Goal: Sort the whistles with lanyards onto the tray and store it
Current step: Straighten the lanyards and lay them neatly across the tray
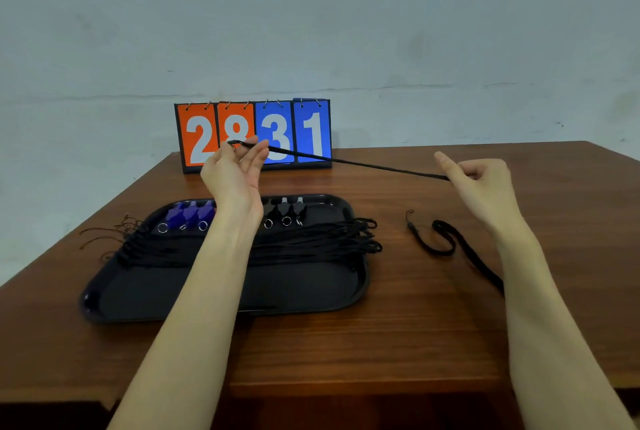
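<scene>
A: Where is the lanyard being handled?

B: A black lanyard [356, 163] is stretched taut in the air between both hands, above the far side of the tray [194, 294]. The left hand [233, 169] is raised palm up, fingers curled, pinching one end of the cord near its fingertips. The right hand [481, 180] grips the other end, with fingers folded in and the index finger sticking out toward the left.

A: And the whistles?

B: Three blue whistles [188, 216] sit in a row at the tray's far left, each with a metal ring toward the viewer. Three black whistles [285, 209] sit in a row to the right of them, partly hidden behind the left wrist, also with rings.

A: What else is on the tray?

B: A bundle of black lanyards [311, 242] lies across its middle from left to right, the looped ends spilling over the right rim. The near half of the tray is bare.

A: Anything off the tray?

B: One more black lanyard, loose [446, 242], lies curled on the wooden worktop [398, 332] to the right of the tray, partly under the right forearm. Thin brown cords [110, 235] lie on the worktop just beyond the tray's left corner. A flip scoreboard [252, 135] stands at the back edge, showing 2 and 8 in orange, 3 and 1 in blue
</scene>
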Tool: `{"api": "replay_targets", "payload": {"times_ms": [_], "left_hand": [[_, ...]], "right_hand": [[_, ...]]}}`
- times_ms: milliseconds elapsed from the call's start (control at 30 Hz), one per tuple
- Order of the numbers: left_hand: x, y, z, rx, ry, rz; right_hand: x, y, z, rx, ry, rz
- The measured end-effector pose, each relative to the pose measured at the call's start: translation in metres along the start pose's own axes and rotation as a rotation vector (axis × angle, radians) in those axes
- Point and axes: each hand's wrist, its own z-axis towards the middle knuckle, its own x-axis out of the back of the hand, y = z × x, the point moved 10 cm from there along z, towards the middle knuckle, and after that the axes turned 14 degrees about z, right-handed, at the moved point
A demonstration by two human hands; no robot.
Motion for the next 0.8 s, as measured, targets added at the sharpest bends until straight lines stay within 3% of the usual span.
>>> {"api": "replay_targets", "payload": {"times_ms": [167, 467, 533, 667, 800], "left_hand": [[0.014, 0.010, 0.003, -0.054, 0.090, 0.082], [0.108, 0.062, -0.005, -0.141, 0.328, 0.380], [0.126, 0.071, -0.002, -0.112, 0.258, 0.506], [0.150, 0.075, 0.007, -0.022, -0.045, 0.920], [0.159, 0.089, 0.006, -0.129, -0.130, 1.325]], "right_hand": [[-0.021, -0.007, -0.003, -0.013, -0.122, -0.014], [-0.108, -0.016, -0.044, -0.059, -0.608, 0.121], [-0.119, -0.017, -0.051, -0.042, -0.654, 0.071], [-0.124, -0.013, -0.053, 0.004, -0.653, -0.022], [-0.132, -0.009, -0.057, 0.032, -0.734, -0.098]]}}
